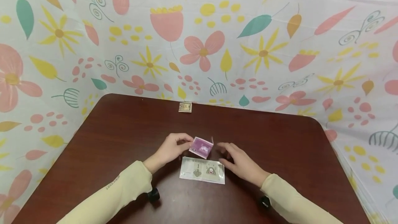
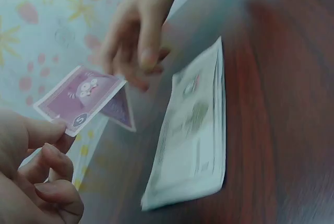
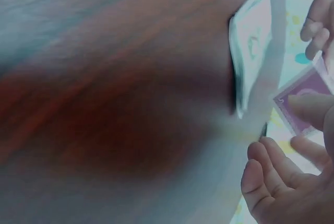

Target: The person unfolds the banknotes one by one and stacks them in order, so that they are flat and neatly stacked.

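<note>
My left hand (image 1: 171,147) pinches one end of a purple play banknote (image 1: 201,147) between thumb and fingers, above the table. The note is creased, and its far part folds down in the left wrist view, where a 5 and a cartoon face show on the purple note (image 2: 86,96). To its right my right hand (image 1: 240,161) has loosely bent fingers and holds nothing; a gap separates it from the note. Below both hands a stack of pale play banknotes (image 1: 202,170) lies flat, its top note marked 1 with a cartoon figure.
A small folded tan note (image 1: 185,107) lies at the back edge of the dark brown table (image 1: 140,120). Behind the table hangs a white cloth (image 1: 217,16) with flowers and leaves. A dark wrist strap (image 1: 153,195) sits under the left sleeve.
</note>
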Motion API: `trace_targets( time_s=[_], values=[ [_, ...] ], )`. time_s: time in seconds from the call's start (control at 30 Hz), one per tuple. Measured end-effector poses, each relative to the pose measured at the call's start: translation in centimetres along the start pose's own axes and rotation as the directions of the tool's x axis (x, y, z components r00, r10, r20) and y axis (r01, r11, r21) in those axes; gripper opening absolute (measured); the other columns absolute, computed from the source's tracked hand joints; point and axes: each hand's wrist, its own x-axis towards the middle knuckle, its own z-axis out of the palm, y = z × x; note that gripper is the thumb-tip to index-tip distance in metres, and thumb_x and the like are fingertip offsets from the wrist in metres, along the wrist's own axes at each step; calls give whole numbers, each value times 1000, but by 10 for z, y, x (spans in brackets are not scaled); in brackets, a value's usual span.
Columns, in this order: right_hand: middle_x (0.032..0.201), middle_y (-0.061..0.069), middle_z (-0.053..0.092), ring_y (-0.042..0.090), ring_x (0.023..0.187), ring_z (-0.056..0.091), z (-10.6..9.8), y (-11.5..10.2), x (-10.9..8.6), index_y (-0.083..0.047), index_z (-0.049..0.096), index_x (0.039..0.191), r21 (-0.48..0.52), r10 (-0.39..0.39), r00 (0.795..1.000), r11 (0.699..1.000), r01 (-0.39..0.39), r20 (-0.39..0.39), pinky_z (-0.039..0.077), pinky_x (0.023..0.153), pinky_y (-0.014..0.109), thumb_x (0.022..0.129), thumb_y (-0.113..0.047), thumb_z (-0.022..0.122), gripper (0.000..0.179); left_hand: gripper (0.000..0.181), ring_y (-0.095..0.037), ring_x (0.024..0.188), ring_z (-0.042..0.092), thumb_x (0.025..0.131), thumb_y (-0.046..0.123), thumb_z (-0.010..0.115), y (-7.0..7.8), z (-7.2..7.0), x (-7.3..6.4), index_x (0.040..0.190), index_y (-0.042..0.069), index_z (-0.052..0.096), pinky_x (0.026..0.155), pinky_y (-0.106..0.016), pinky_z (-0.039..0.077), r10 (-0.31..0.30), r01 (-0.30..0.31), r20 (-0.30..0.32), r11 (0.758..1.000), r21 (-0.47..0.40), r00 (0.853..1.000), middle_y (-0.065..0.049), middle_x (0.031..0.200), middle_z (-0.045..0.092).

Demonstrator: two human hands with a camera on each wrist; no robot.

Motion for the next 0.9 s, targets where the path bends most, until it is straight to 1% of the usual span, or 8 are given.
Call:
trace_targets(
  time_s=[0.13, 0.27, 0.33, 0.47, 0.57, 0.63, 0.77, 0.9],
  values=[
    [117, 11, 63, 24, 100, 65, -4, -2, 5, -14, 47, 154, 38, -7, 1000, 999, 8, -31, 57, 83, 40, 93, -4, 77, 68, 9, -14, 77, 65, 96, 6, 73, 12, 9, -5, 101, 3, 79, 68, -24, 53, 52, -50, 81, 999, -20, 995, -7, 91, 76],
    [118, 10, 61, 25, 102, 62, -5, -4, 5, -16, 49, 153, 58, 4, 999, 998, -2, -39, 57, 83, 41, 92, -2, 77, 68, 9, -17, 73, 63, 96, 6, 73, 17, 12, -9, 101, 2, 79, 62, -23, 51, 55, -47, 123, 997, -66, 991, -7, 89, 75],
    [119, 9, 61, 22, 98, 61, -5, -3, 3, -13, 55, 147, 57, 12, 999, 998, -10, -34, 56, 81, 38, 93, -3, 77, 59, 9, -18, 71, 61, 95, 7, 74, 19, 12, -12, 101, 2, 79, 60, -23, 50, 44, -33, 130, 996, -83, 991, -8, 88, 75],
    [115, 4, 61, 17, 90, 60, -4, -1, -1, -11, 66, 126, 59, 22, 999, 998, -20, -33, 55, 77, 33, 93, -8, 78, 35, 10, -14, 75, 62, 95, 8, 74, 18, 10, -16, 101, 2, 79, 65, -22, 50, 27, -16, 123, 996, -88, 992, -8, 91, 75],
    [107, 0, 61, 15, 84, 60, -4, 0, -4, -14, 68, 111, 94, 48, 998, 995, -44, -42, 54, 72, 30, 93, -12, 79, 21, 10, -12, 75, 62, 95, 8, 74, 14, 7, -18, 102, 2, 79, 66, -22, 50, 8, 0, 93, 996, -93, 996, -8, 91, 75],
    [100, -3, 62, 13, 82, 59, -6, 1, -6, -17, 67, 104, 138, 88, 995, 987, -82, -40, 52, 69, 28, 93, -15, 79, 16, 10, -11, 70, 59, 95, 8, 74, 11, 5, -20, 102, 1, 78, 61, -22, 48, -13, 20, 66, 994, -112, 998, -8, 89, 75],
    [87, 1, 66, 16, 75, 62, -8, 1, -10, -12, 66, 97, 311, 189, 982, 933, -181, 5, 52, 63, 28, 97, -15, 75, 10, 11, -10, 61, 53, 94, 6, 74, 5, 2, -24, 101, -3, 76, 53, -21, 42, -61, 63, 16, 988, -140, 998, -10, 85, 73],
    [80, 6, 68, 24, 68, 64, -6, -2, -12, -6, 65, 96, 435, 273, 961, 861, -264, 43, 54, 56, 33, 98, -13, 72, 10, 8, -13, 64, 58, 93, 4, 75, -1, 3, -30, 97, -2, 76, 55, -22, 46, -71, 70, -9, 994, -86, 997, -11, 83, 74]
  ],
)
